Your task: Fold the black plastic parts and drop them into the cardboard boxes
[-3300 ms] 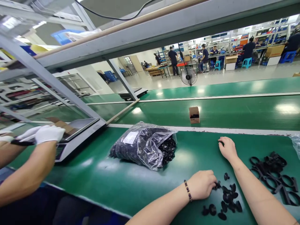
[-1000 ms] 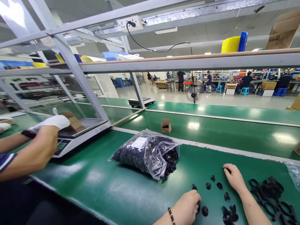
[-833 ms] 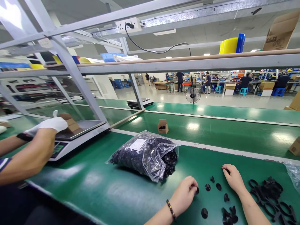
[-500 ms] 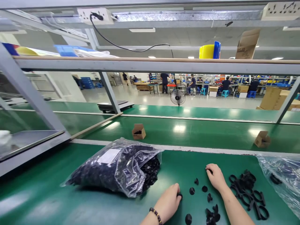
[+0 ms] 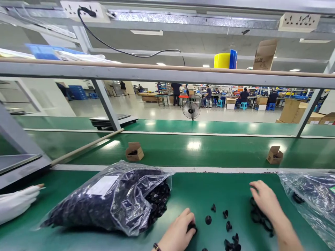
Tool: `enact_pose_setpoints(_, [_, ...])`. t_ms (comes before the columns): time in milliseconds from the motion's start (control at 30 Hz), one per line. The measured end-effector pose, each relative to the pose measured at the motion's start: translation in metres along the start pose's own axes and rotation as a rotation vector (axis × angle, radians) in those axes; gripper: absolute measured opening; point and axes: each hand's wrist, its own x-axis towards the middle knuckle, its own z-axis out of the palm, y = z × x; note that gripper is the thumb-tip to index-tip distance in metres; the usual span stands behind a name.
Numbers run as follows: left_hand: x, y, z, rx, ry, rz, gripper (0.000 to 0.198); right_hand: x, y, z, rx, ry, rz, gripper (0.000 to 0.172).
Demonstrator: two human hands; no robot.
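My left hand (image 5: 178,233) is at the bottom centre with its fingers curled over a small black cap (image 5: 192,228) on the green table (image 5: 199,188). Several more loose black caps (image 5: 208,219) lie just right of it. My right hand (image 5: 264,202) rests on a pile of black ring parts (image 5: 258,217). Its fingers are bent round a small dark piece at the fingertips. A clear bag full of black caps (image 5: 112,198) lies left of my left hand, its open mouth facing the loose caps.
A second clear bag (image 5: 311,198) lies at the right edge. A co-worker's white-gloved hand (image 5: 18,204) reaches in at the left beside a scale (image 5: 15,164). Two small cardboard boxes (image 5: 134,151) (image 5: 274,154) sit on the conveyor belt beyond. A metal frame rail (image 5: 167,75) runs overhead.
The view has swung right and the bag now sits further left. My right hand moved right onto the ring parts. My left hand stays curled on a cap. The co-worker's gloved hand has come down off the scale.
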Motion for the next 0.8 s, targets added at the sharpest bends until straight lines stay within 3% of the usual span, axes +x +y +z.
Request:
enact_pose_setpoints(67, [0.006, -0.004, -0.002, -0.030, 0.019, 0.006, 0.011, -0.014, 0.029, -0.019, -0.151, -0.045, 0.087, 0.013])
enact_pose_setpoints(133, [0.015, -0.008, -0.003, -0.015, 0.045, -0.001, 0.009, -0.032, 0.053, -0.022, -0.255, -0.093, 0.160, 0.008])
enact_pose_setpoints(233, [0.029, -0.010, 0.001, 0.053, 0.077, 0.000, 0.010, -0.051, 0.075, -0.004, -0.299, -0.096, 0.224, 0.008])
enact_pose_setpoints(333, [0.036, -0.014, 0.008, 0.076, 0.083, 0.022, 0.016, -0.057, 0.080, 0.013, -0.230, 0.011, 0.242, 0.011])
enact_pose_setpoints(433, [0.037, -0.020, 0.014, 0.039, 0.105, 0.050, 0.017, -0.050, 0.069, 0.011, -0.129, 0.158, 0.221, 0.019])
enact_pose_setpoints(533, [0.038, -0.024, 0.011, -0.026, 0.115, 0.066, 0.014, -0.037, 0.042, 0.005, -0.075, 0.256, 0.135, 0.025])
enact_pose_setpoints(633, [0.049, -0.018, -0.001, -0.072, 0.177, 0.122, 0.013, -0.024, 0.012, 0.016, -0.075, 0.136, -0.101, 0.025])
enact_pose_setpoints(700, [0.066, -0.010, -0.010, -0.079, 0.261, 0.171, 0.011, -0.019, -0.001, 0.035, -0.148, 0.031, -0.224, 0.023])
enact_pose_setpoints(800, [0.099, -0.001, -0.013, -0.090, 0.357, 0.192, 0.013, -0.024, -0.005, 0.071, -0.292, -0.010, -0.298, 0.014])
